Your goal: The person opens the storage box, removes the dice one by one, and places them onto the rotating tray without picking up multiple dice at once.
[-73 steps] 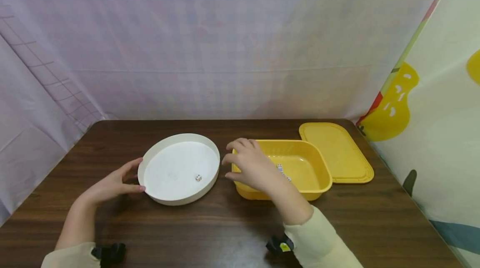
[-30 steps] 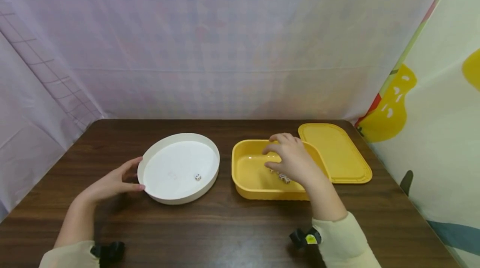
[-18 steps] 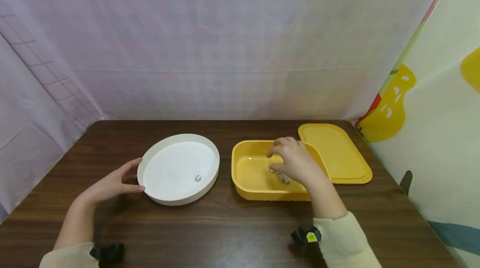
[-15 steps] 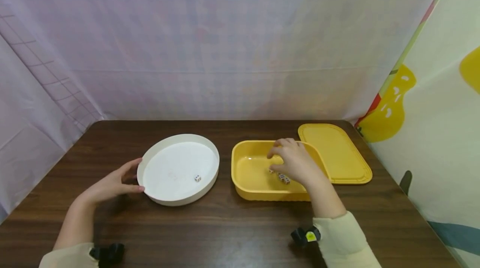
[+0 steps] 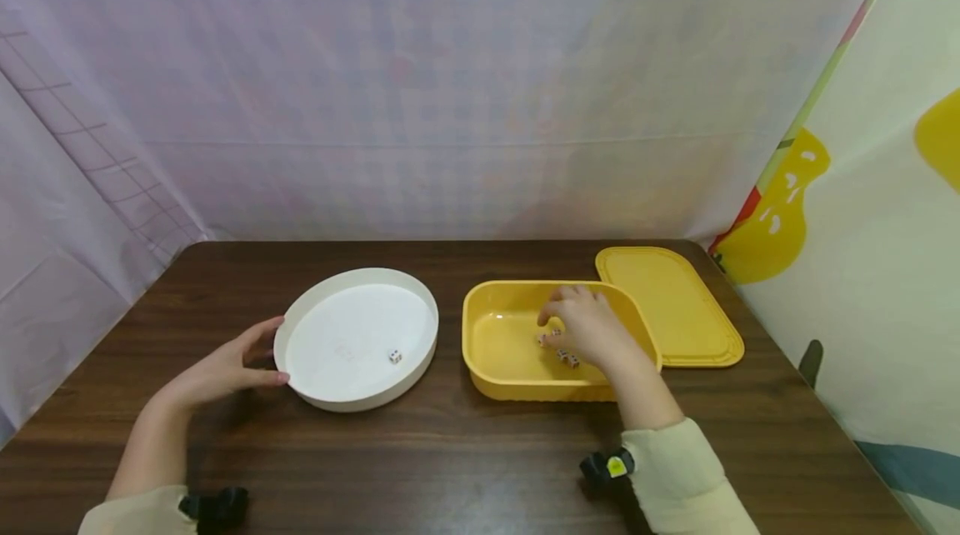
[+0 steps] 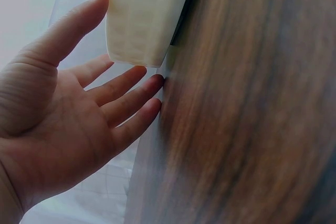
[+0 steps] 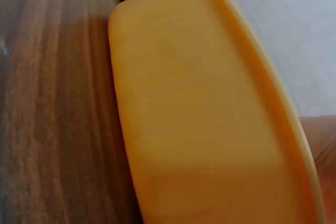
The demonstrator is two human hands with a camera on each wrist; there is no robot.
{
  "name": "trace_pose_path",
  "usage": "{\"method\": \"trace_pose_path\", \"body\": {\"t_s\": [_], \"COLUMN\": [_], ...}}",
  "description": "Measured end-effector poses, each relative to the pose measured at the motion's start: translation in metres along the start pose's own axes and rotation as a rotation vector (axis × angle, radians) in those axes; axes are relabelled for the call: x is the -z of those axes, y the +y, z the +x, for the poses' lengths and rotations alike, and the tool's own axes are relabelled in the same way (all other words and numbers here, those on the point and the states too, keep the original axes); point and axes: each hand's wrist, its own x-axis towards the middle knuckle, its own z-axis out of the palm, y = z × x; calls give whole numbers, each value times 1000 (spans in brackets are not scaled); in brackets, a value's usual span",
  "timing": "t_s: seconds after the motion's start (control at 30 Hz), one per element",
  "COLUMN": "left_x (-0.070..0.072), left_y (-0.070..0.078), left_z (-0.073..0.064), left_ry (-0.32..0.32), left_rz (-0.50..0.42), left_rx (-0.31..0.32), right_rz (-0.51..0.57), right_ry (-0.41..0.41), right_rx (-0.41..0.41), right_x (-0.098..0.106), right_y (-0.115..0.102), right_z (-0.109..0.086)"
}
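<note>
My left hand (image 5: 228, 367) rests its thumb and fingertips against the left side of a round white tray (image 5: 300, 299), fingers loosely spread; the left wrist view shows the fingertips at the tray's wall. One die (image 5: 395, 357) lies inside it, toward the front right. My right hand (image 5: 588, 328) reaches into a yellow rectangular box (image 5: 483, 389), fingers bent but apart over several small white dice (image 5: 573, 361) on its floor. The thumb tip is right beside the nearest dice. In the right wrist view the box's outer wall (image 7: 178, 98) hides most of that hand.
A flat yellow lid (image 5: 678, 310) lies behind and to the right of the box. The dark wooden table (image 5: 420, 468) carries everything, with a pale curtain (image 5: 450, 102) along its back edge. Each wrist wears a small black camera (image 5: 217, 505).
My right hand has moved right from the box's left edge to above the dice, then sunk slightly lower inside with its fingers. The left hand and the white tray hold their places.
</note>
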Motion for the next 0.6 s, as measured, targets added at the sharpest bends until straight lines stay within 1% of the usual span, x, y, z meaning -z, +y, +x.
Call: {"method": "trace_pose_path", "body": {"t_s": [0.33,0.6], "left_x": [-1,-1], "left_y": [-2,0], "left_z": [2,1], "left_ry": [-4,-2], "left_rz": [3,17], "left_rx": [-2,-6], "right_rz": [-7,-10], "right_ry": [-12,-28], "right_rx": [-12,-27], "right_x": [-11,-13], "right_y": [7,8], "right_z": [4,5]}}
